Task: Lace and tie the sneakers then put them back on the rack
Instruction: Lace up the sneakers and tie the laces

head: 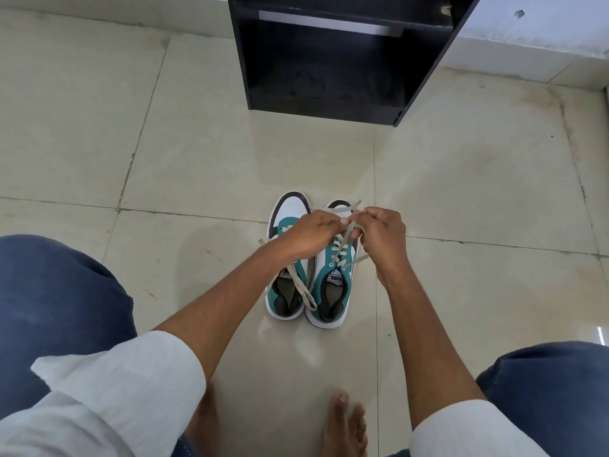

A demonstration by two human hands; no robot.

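Two teal, white and black sneakers stand side by side on the tiled floor, toes pointing away from me. Over the right sneaker [333, 285], my left hand [311, 234] and my right hand [382, 232] meet and each pinches a strand of its beige lace [339, 249], which is threaded through the eyelets. Loose lace ends stick out past my fingers. The left sneaker [288, 291] has a slack lace [301, 288] trailing over its opening. The black rack [329, 61] stands beyond the shoes.
My knees in blue trousers frame the view at the left [56, 301] and the right [553, 384]. My bare feet [346, 420] rest on the floor just behind the sneakers. A white wall ledge [534, 34] runs along the far right.
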